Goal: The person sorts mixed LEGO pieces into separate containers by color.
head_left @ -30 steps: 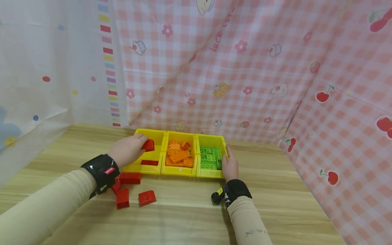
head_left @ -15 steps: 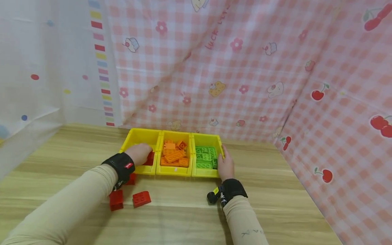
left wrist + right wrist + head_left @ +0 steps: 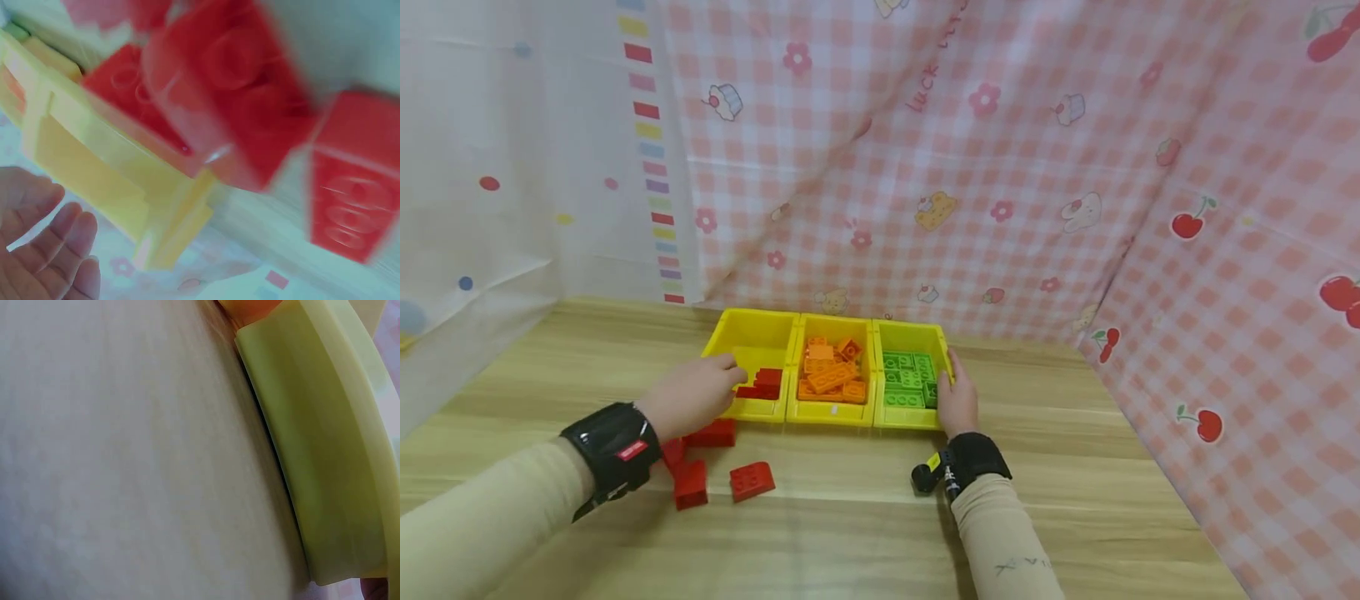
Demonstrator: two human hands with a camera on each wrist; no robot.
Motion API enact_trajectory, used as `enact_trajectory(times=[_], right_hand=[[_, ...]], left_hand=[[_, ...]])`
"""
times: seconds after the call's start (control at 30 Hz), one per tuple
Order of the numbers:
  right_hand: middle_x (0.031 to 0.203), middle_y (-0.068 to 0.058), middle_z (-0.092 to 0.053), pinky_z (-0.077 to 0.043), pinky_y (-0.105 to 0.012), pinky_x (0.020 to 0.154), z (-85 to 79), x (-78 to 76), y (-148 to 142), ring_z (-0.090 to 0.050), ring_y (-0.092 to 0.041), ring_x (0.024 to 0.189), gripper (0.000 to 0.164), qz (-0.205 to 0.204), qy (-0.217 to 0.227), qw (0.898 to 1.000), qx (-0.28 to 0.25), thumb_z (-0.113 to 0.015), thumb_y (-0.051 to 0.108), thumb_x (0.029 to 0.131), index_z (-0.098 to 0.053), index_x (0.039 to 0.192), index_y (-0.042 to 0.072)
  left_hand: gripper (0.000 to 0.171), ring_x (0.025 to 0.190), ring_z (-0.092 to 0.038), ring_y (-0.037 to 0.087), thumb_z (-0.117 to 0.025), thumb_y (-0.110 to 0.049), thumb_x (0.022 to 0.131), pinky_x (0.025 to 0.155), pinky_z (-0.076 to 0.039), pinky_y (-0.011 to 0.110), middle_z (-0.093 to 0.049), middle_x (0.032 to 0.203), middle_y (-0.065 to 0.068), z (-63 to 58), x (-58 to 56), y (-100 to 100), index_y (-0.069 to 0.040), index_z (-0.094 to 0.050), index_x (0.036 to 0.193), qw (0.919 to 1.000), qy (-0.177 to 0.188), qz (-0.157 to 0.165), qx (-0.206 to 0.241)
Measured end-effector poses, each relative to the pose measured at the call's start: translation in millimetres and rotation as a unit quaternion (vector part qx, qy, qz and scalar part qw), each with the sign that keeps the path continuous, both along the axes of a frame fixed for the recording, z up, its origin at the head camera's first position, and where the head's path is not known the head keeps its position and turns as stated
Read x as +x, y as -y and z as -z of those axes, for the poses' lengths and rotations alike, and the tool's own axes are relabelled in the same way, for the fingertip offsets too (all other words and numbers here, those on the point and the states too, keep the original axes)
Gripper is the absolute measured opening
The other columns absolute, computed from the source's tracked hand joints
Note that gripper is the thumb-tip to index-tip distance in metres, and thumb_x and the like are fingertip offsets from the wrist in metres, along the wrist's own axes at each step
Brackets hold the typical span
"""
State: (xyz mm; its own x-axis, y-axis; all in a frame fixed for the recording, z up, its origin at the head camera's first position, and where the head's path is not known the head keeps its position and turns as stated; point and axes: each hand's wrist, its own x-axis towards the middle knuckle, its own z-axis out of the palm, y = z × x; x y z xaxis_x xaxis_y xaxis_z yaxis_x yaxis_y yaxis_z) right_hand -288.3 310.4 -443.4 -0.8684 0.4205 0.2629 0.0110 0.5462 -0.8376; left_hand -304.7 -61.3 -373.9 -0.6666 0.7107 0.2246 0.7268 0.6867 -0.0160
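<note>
In the head view my left hand point(image 3: 688, 396) hovers by the near left edge of the left yellow bin point(image 3: 758, 325), holding nothing. The left wrist view confirms its fingers point(image 3: 78, 231) are loosely bent and apart from any brick. Red toy bricks point(image 3: 767, 382) lie on that bin's floor. Below the hand, several more red bricks point(image 3: 752, 481) rest on the table, partly hidden by the wrist. My right hand point(image 3: 958, 402) grips the outer wall of the right yellow bin point(image 3: 917, 332), thumb inside. The right wrist view mostly catches that bin's side wall point(image 3: 319, 456).
Three yellow bins stand joined in a row. Orange bricks point(image 3: 831, 377) fill the middle one, and green bricks point(image 3: 908, 382) lie in the right one. Behind them hangs a pink checked cloth point(image 3: 850, 167). Bare wooden table point(image 3: 850, 533) runs in front.
The left hand lowered a red brick into the left bin, let it go and drew back left toward the loose bricks. The right hand kept its grip on the right bin.
</note>
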Motion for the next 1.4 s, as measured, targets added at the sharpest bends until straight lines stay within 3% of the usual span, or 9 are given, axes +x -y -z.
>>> enact_trajectory(times=[0.2,0.33,0.43,0.57,0.8,1.0,1.13,1.27,1.4], right_hand=[[0.143,-0.013,-0.040,-0.028,-0.043,0.105,-0.8,2.4,-2.9,-0.036,-0.027,0.130,0.047,0.016,0.001,1.000,-0.004,-0.040,0.013,0.098,-0.035,0.144,0.010],[0.140,-0.014,-0.042,-0.031,-0.043,0.103,-1.0,0.8,-1.5,-0.040,-0.028,0.127,0.046,0.016,-0.007,1.000,-0.003,-0.042,0.012,0.097,-0.037,0.143,0.010],[0.141,-0.013,-0.042,-0.030,-0.043,0.103,-1.2,1.1,-0.7,-0.039,-0.027,0.128,0.046,0.017,-0.008,1.000,-0.007,-0.042,0.012,0.097,-0.038,0.143,0.011],[0.142,-0.011,-0.041,-0.029,-0.042,0.104,0.9,2.3,-2.6,-0.037,-0.025,0.129,0.046,0.021,-0.002,1.000,-0.015,-0.041,0.014,0.098,-0.037,0.144,0.013],[0.141,-0.012,-0.042,-0.031,-0.043,0.103,1.9,1.1,-1.6,-0.039,-0.026,0.128,0.046,0.018,-0.010,1.000,-0.018,-0.042,0.013,0.098,-0.038,0.144,0.014],[0.142,-0.010,-0.041,-0.029,-0.041,0.104,-2.4,-2.3,0.1,-0.037,-0.025,0.129,0.046,0.013,-0.018,1.000,-0.012,-0.042,0.014,0.098,-0.037,0.144,0.013],[0.142,-0.011,-0.040,-0.028,-0.041,0.105,-2.6,-4.6,-3.3,-0.036,-0.025,0.130,0.046,0.015,-0.018,1.000,-0.010,-0.041,0.013,0.098,-0.036,0.144,0.011],[0.141,-0.013,-0.042,-0.029,-0.042,0.104,-0.4,-4.0,-4.8,-0.037,-0.027,0.129,0.046,0.017,-0.026,0.999,-0.006,-0.042,0.011,0.097,-0.038,0.143,0.009],[0.140,-0.012,-0.043,-0.031,-0.041,0.103,2.0,-1.4,-1.3,-0.040,-0.026,0.127,0.046,0.016,-0.025,0.999,-0.010,-0.043,0.011,0.097,-0.038,0.143,0.010]], left_hand=[[0.026,0.050,-0.039,0.014,-0.070,-0.035,0.081,0.047,-0.035,0.026,-0.040,0.058,-0.003,9.6,44.6,26.5,-0.012,-0.057,0.080,0.9963,0.054,-0.057,-0.036],[0.034,0.046,-0.038,0.013,-0.068,-0.042,0.080,0.044,-0.033,0.026,-0.040,0.054,-0.004,25.1,61.8,32.7,-0.010,-0.061,0.088,0.9898,0.094,-0.092,-0.055],[0.036,0.047,-0.038,0.014,-0.069,-0.040,0.079,0.044,-0.033,0.027,-0.041,0.055,-0.003,30.6,66.3,31.6,-0.008,-0.063,0.094,0.9876,0.104,-0.103,-0.056],[0.028,0.047,-0.039,0.015,-0.071,-0.034,0.078,0.045,-0.034,0.028,-0.042,0.055,-0.003,31.8,66.9,26.2,-0.010,-0.060,0.087,0.9870,0.118,-0.103,-0.038],[0.023,0.052,-0.042,0.016,-0.071,-0.025,0.077,0.048,-0.036,0.030,-0.044,0.061,0.000,23.4,68.6,24.4,-0.009,-0.058,0.088,0.9804,0.165,-0.103,-0.028],[0.042,0.056,-0.045,0.015,-0.074,-0.023,0.076,0.051,-0.042,0.029,-0.053,0.070,0.003,-12.0,62.8,18.0,0.000,-0.057,0.107,0.9890,0.123,-0.079,0.021],[0.055,0.063,-0.050,0.018,-0.074,-0.021,0.077,0.059,-0.050,0.035,-0.059,0.088,0.011,-30.4,46.2,-0.7,0.002,-0.051,0.122,0.9921,0.094,-0.064,0.054],[0.052,0.068,-0.051,0.023,-0.071,-0.018,0.079,0.066,-0.051,0.040,-0.057,0.095,0.015,-33.6,19.8,-19.1,0.003,-0.052,0.123,0.9937,0.061,-0.063,0.070],[0.046,0.069,-0.051,0.025,-0.072,-0.015,0.078,0.066,-0.051,0.041,-0.055,0.090,0.015,-26.7,-7.5,-27.9,0.004,-0.055,0.117,0.9956,0.018,-0.060,0.070]])
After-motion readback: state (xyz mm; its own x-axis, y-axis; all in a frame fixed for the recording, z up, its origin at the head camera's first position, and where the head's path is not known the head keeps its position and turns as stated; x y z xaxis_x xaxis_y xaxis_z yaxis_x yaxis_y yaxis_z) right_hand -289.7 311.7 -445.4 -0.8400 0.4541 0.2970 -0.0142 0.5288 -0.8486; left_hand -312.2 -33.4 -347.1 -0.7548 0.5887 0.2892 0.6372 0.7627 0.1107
